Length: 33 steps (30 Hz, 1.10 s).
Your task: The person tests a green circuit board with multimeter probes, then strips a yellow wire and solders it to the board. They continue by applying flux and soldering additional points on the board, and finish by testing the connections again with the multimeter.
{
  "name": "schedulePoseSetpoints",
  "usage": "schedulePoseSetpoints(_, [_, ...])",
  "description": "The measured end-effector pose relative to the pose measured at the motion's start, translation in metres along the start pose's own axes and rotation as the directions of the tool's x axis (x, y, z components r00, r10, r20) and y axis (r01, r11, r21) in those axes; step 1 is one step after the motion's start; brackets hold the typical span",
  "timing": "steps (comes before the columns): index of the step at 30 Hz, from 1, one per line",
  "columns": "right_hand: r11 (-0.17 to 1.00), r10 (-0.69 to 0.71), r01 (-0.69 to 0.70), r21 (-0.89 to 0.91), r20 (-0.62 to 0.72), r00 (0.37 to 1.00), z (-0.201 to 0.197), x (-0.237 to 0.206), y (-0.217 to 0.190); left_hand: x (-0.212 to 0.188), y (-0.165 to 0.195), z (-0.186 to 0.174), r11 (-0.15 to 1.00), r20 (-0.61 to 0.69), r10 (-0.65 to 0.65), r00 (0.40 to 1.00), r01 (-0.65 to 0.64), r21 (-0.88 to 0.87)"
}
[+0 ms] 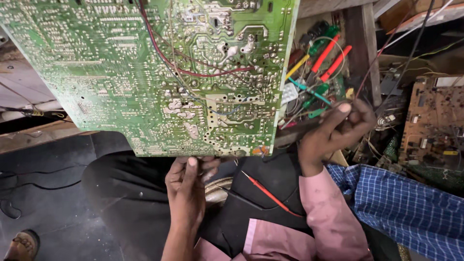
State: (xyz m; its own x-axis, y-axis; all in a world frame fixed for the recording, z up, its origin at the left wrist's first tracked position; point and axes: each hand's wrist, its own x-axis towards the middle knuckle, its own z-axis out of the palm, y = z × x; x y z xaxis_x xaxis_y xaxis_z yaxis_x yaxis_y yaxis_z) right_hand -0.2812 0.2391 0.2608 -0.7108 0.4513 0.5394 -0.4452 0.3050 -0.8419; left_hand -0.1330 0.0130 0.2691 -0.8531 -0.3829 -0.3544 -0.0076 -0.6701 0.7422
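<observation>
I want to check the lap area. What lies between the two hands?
In the head view, a red probe lies on dark cloth between the left hand and right hand.

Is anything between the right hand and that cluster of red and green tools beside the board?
Nothing visible blocks it. The right hand is already at the lower edge of the tool cluster; the green circuit board, held by the left hand, sits to one side.

Circuit board [145,72] left of screwdrivers [324,63]

A brown circuit board [431,123] lies far right. A blue checked cloth [406,208] lies near right. A sandalled foot [20,245] shows near left.
</observation>
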Motion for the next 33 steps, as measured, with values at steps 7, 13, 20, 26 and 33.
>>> schedulePoseSetpoints(7, [0.973,-0.122,0.12,0.197,-0.003,0.992,0.097,0.11,-0.076,0.024,0.104,0.061,0.992,-0.056,-0.017,0.998,0.024,0.124])
schedulePoseSetpoints(13, [0.958,0.023,-0.038,0.284,0.056,0.998,0.157,0.189,-0.135,0.063,0.194,0.124,0.998,-0.018,0.032,0.999,-0.031,0.052])
schedulePoseSetpoints(20, [0.791,0.219,-0.295,0.536,0.203,0.954,0.082,0.176,-0.317,-0.009,0.286,0.127,0.988,0.004,-0.003,1.0,0.002,0.153])
schedulePoseSetpoints(26, [0.688,0.438,-0.516,0.51,0.276,0.856,0.001,0.001,-0.332,-0.101,0.212,0.059,0.965,0.231,-0.236,0.944,0.2,0.172])
schedulePoseSetpoints(33, [0.715,0.511,-0.661,0.227,0.475,0.716,-0.033,-0.14,-0.334,-0.14,0.156,-0.004,0.969,0.276,-0.23,0.933,0.193,0.154])
